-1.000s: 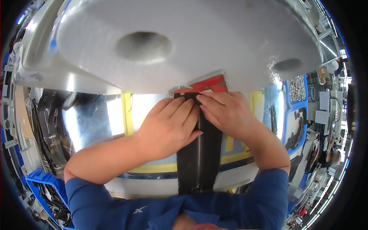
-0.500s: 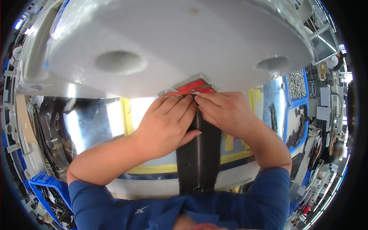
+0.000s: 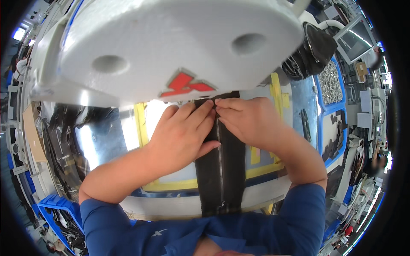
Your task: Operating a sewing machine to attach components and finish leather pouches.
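Note:
A long black fabric strip with a metal zipper down its middle runs from the machine head toward my body. My left hand lies on its left side, fingers stretched forward and thumb out across the zipper. On the other side my right hand has its fingers together, with the tips at the zipper and gripping the fabric there. The fingertips of both hands nearly meet just in front of the white sewing machine head. That head hides the needle area and the strip's far end.
Yellow tape borders the work surface. At right stand blue bins of metal pieces and dark scraps. Dark fabric pieces lie at left, above a blue crate. A black rounded object sits beside the machine head.
My view has shifted, so the machine head sits further left and the black object beside it shows. Both hands stay on the strip in nearly the same pose, and more fabric shows beyond the fingertips.

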Demonstrator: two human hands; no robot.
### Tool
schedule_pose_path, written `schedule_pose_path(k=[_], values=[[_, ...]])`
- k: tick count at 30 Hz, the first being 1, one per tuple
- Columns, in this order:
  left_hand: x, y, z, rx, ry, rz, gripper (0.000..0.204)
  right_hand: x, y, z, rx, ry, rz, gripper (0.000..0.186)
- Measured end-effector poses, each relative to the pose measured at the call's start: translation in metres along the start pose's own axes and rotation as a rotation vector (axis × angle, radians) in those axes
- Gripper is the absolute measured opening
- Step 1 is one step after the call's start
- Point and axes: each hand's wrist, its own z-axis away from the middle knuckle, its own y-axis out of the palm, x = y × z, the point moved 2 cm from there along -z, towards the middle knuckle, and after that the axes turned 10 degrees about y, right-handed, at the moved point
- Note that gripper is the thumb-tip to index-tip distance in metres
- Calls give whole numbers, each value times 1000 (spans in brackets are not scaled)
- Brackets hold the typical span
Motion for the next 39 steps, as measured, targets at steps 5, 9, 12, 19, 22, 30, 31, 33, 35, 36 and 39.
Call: schedule_pose_path(k=[5,9,12,19,22,30,31,33,35,36,39], values=[[2,-1,1,42,-21,-9,66,1,-15,-2,127,29,-15,27],[3,-3,2,37,-19,6,66,-2,-15,-6,175,39,6,29],[3,-3,3,26,-15,14,67,-1,-18,-12,233,73,4,28],[10,-10,11,65,-87,-105,65,7,1,-27,122,59,-33,27],[12,-11,13,71,-90,-90,65,11,0,-26,116,66,-26,26],[16,-13,12,108,-101,-14,67,15,-1,-28,106,89,-22,27],[16,-14,12,107,-102,-9,67,15,0,-28,97,78,-21,27],[16,-17,11,107,-109,6,67,16,0,-29,119,90,-22,27],[15,-19,10,175,-142,30,67,17,2,-29,138,99,-24,27],[15,-21,9,177,-146,32,67,18,3,-29,123,97,-21,27],[16,-22,10,203,-161,52,66,22,6,-29,109,107,-34,27]])
